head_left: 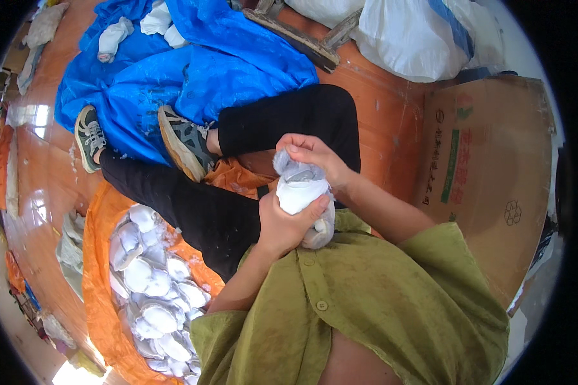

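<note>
In front of my belly I hold a small soft plush piece (297, 196), white in the middle with grey fuzzy fabric at its top and lower end. My left hand (279, 224) is wrapped round its lower part, the thumb lying across the white face. At the upper end my right hand (313, 157) pinches the grey fuzzy edge between thumb and fingers. Left of my legs, an orange sack (96, 269) lies spread with a heap of similar white and grey fabric pieces (157, 282) in it.
A blue plastic sheet (192, 70) with several white plush pieces (115, 38) covers the floor beyond my shoes. A wooden stool or frame (295, 38) lies behind it. Large white sacks (408, 38) stand at the far right, and a tall cardboard box (481, 173) is close on my right.
</note>
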Tool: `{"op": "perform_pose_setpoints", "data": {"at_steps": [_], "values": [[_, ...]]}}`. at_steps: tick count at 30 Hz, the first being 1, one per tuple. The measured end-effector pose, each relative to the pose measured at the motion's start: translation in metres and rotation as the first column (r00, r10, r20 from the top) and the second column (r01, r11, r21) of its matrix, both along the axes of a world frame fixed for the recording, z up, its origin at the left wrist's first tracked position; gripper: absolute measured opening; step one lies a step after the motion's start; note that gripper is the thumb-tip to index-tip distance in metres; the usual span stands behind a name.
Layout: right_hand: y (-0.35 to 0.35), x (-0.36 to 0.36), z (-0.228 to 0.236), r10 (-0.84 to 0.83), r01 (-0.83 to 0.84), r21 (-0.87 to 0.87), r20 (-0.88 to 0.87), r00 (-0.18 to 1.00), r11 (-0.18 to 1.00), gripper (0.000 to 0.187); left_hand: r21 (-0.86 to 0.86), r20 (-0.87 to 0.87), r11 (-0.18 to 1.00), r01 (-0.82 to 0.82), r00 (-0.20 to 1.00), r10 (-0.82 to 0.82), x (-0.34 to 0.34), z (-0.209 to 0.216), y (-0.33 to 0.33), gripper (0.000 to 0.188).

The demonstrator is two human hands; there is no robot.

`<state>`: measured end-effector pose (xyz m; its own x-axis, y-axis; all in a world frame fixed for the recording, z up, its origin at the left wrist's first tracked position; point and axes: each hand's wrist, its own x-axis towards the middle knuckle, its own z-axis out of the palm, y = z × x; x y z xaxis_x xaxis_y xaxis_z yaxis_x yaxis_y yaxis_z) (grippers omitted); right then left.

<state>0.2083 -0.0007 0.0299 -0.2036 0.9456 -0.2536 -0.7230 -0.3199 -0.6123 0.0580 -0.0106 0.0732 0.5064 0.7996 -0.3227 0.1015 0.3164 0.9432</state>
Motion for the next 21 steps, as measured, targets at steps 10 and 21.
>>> {"op": "perform_pose_setpoints", "data": {"at_steps": [10,21], "values": [[0.002,-0.006,-0.001,-0.145,0.148,-0.067,0.049,0.988,0.987,0.020,0.122,-0.070,0.987,0.101,0.993,-0.093,-0.012,-0.008,0.016,0.047],[-0.008,0.034,0.007,-0.093,0.064,0.078,0.448,0.889,0.995,0.016,-0.563,0.790,0.802,0.198,0.414,0.452,-0.041,-0.013,0.042,0.021]]}}
